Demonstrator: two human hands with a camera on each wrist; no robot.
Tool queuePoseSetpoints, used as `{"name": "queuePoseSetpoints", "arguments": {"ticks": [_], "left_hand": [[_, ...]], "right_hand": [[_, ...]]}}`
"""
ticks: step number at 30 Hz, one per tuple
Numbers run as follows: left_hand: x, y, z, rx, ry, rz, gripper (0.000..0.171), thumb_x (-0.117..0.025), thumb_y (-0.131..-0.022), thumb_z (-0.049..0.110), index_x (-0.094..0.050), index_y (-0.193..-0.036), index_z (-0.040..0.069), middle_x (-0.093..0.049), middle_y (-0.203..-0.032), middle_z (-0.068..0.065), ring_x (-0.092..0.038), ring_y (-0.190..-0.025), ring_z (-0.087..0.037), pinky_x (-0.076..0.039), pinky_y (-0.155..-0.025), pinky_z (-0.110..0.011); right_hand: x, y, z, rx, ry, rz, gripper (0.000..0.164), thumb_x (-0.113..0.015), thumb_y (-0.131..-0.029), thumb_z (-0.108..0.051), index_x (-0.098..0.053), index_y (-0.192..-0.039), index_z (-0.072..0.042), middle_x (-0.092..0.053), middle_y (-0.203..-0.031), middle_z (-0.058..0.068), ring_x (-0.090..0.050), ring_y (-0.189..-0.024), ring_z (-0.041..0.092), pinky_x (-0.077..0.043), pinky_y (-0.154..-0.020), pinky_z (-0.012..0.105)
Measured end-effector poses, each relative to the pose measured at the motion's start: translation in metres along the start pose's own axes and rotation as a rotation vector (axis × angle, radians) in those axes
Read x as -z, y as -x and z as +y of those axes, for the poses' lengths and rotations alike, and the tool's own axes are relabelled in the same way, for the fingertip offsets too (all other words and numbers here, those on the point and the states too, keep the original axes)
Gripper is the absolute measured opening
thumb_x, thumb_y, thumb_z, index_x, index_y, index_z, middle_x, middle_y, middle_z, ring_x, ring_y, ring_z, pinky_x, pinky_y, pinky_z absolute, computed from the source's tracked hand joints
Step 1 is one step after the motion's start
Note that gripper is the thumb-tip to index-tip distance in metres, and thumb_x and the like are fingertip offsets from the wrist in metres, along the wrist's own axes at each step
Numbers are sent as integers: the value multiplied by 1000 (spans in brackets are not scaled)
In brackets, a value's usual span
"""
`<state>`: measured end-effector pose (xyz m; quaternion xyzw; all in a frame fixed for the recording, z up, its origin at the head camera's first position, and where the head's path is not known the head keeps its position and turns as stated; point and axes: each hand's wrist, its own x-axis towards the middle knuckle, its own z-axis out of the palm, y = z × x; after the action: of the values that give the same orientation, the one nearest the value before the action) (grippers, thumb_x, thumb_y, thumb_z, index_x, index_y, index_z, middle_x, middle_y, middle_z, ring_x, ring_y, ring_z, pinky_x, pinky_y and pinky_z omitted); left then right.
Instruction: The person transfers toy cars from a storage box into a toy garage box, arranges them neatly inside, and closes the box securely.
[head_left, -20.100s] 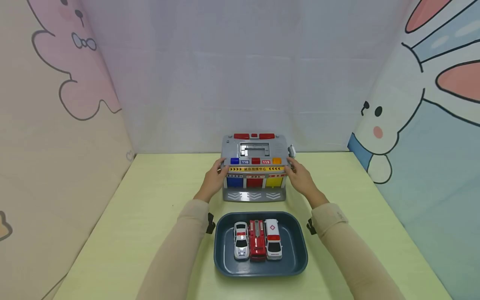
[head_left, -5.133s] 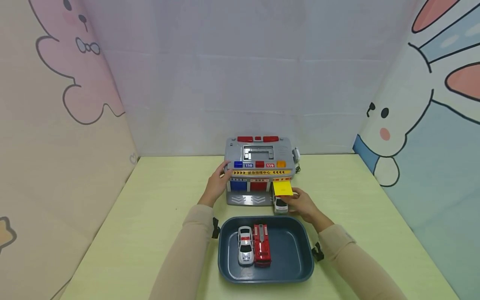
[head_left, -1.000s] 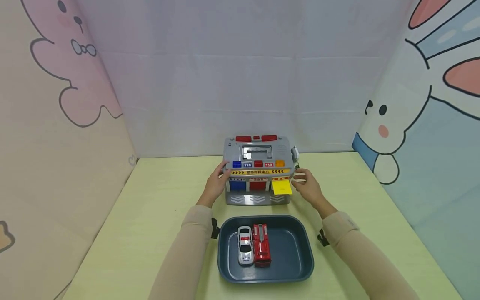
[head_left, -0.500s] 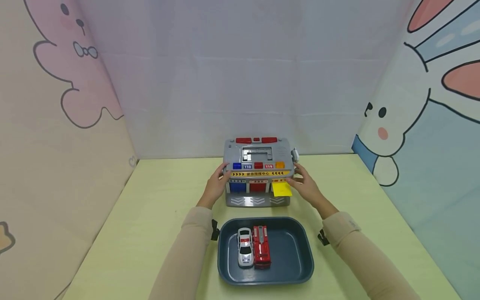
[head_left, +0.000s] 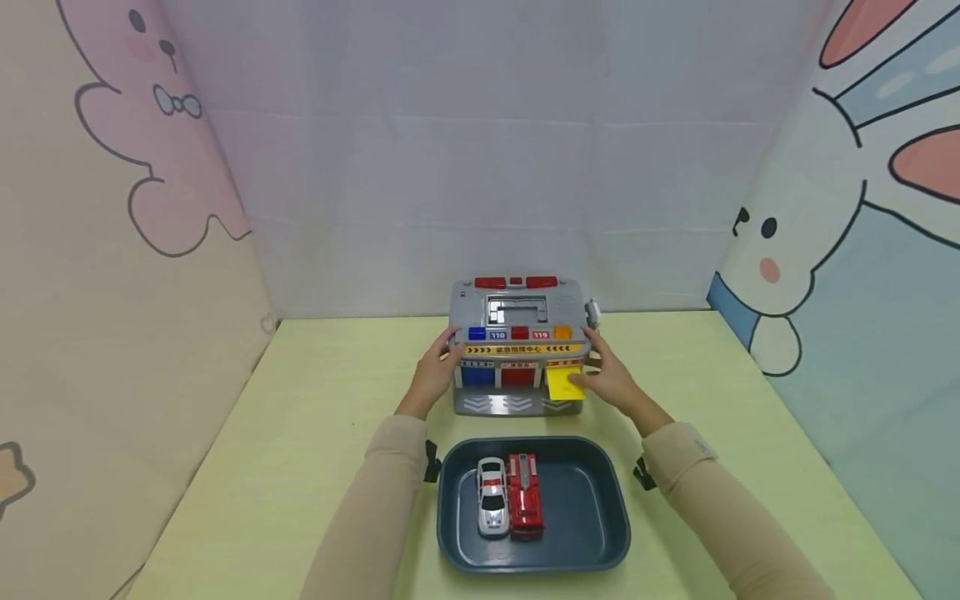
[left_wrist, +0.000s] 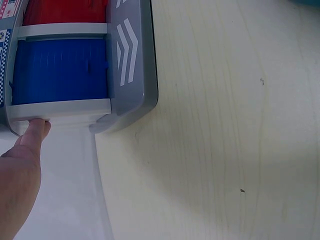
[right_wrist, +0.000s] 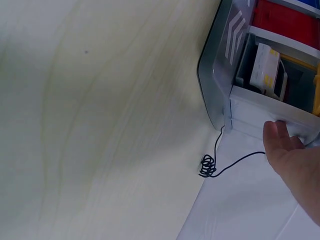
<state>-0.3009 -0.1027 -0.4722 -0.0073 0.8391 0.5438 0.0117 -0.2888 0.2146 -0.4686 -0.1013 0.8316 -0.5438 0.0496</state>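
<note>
A grey toy garage (head_left: 498, 402) with blue, red and yellow doors stands at the table's back. My left hand (head_left: 427, 379) holds its left side, thumb toward the front, fingers along the side wall (left_wrist: 65, 112). The blue door (head_left: 477, 377) and red door (head_left: 517, 377) are down. The yellow door (head_left: 558, 385) sticks out as a raised flap. My right hand (head_left: 611, 383) has its thumb over that flap's edge and its fingertips against the garage's right side. Inside the opened bay, in the right wrist view, sits a white toy ambulance (right_wrist: 265, 67).
In front stands a dark blue-grey tray (head_left: 585, 562) with a white toy police car (head_left: 492, 500) and a red toy fire engine (head_left: 525, 500). A white part (head_left: 593, 312) sits on the garage's right side. A coiled black cord (right_wrist: 207, 166) lies beside it.
The ambulance went from the tray into the yellow bay and my right hand let go of it. That hand then came to the garage's side and onto the flap, which tips slightly lower.
</note>
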Motion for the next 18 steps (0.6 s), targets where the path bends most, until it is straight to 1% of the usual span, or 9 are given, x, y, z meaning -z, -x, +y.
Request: {"name": "queuePoseSetpoints", "arguments": {"ticks": [4, 9, 13, 18], "left_hand": [[0, 0, 0, -5, 7, 0, 49, -48, -101, 45, -42, -147, 30, -45, -145, -17, -43, -131, -38, -38, -102, -56], [0, 1, 2, -7, 13, -3, 49, -48, -101, 44, -41, -148, 29, -45, -145, -17, -43, -131, -38, -38, -102, -56], [0, 1, 2, -5, 17, -3, 50, -49, -101, 44, -41, -148, 29, -44, -145, -17, -42, -131, -38, -38, -102, -56], [0, 1, 2, -5, 17, -1, 49, -49, -101, 44, -41, -148, 29, -45, -145, -17, -42, -131, -38, -37, -103, -56]], "right_hand": [[-1, -1, 1, -7, 28, 5, 94, -72, -87, -6, -9, -157, -15, -22, -153, 25, -37, -129, 47, -35, -104, 56], [-3, -1, 2, -18, 61, 15, 97, -73, -85, -6, -8, -157, -16, -22, -153, 25, -38, -128, 46, -37, -103, 55], [-5, -3, 3, 1, 74, 29, 99, -74, -84, -2, -9, -156, -15, -24, -151, 27, -41, -126, 47, -38, -102, 54], [-9, -5, 6, 35, 56, 52, 100, -75, -81, 5, -9, -155, -10, -26, -149, 27, -44, -123, 46, -39, -102, 54]]}}
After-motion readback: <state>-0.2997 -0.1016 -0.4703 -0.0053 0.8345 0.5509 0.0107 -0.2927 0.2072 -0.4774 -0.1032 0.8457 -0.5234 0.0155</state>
